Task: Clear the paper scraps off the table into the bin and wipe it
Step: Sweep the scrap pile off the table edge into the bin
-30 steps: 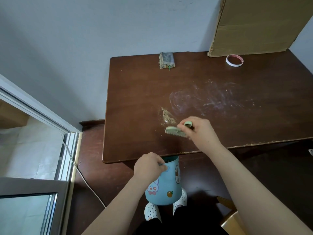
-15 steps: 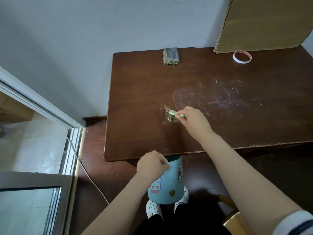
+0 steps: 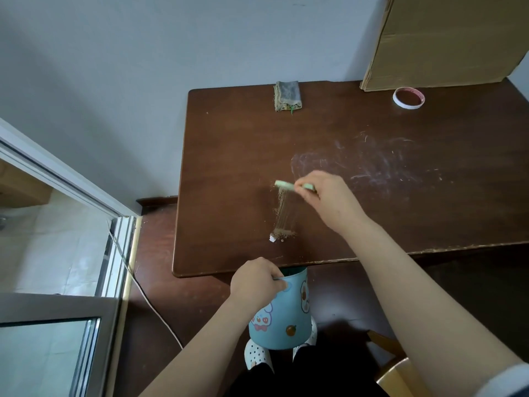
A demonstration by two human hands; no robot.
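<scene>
My right hand [image 3: 329,200] grips a small green brush [image 3: 284,184] over the middle of the dark wooden table [image 3: 229,167]. A streak of fine tan scraps runs from under the brush toward the front edge and ends in a small heap [image 3: 282,234] with a white scrap [image 3: 272,238] beside it. My left hand [image 3: 256,280] holds the rim of a light blue cartoon-print bin [image 3: 282,316] just below the table's front edge. A folded grey cloth [image 3: 287,95] lies at the back edge of the table.
A roll of tape [image 3: 408,98] lies at the back right beside a cardboard box [image 3: 446,41] leaning on the wall. White smears [image 3: 372,164] mark the tabletop right of the brush. A sliding door frame [image 3: 114,242] and a cable [image 3: 148,305] are at the left.
The brush swept the scraps toward the front edge, leaving a streak and a heap, and is now back at the streak's far end. My left hand keeps holding the bin.
</scene>
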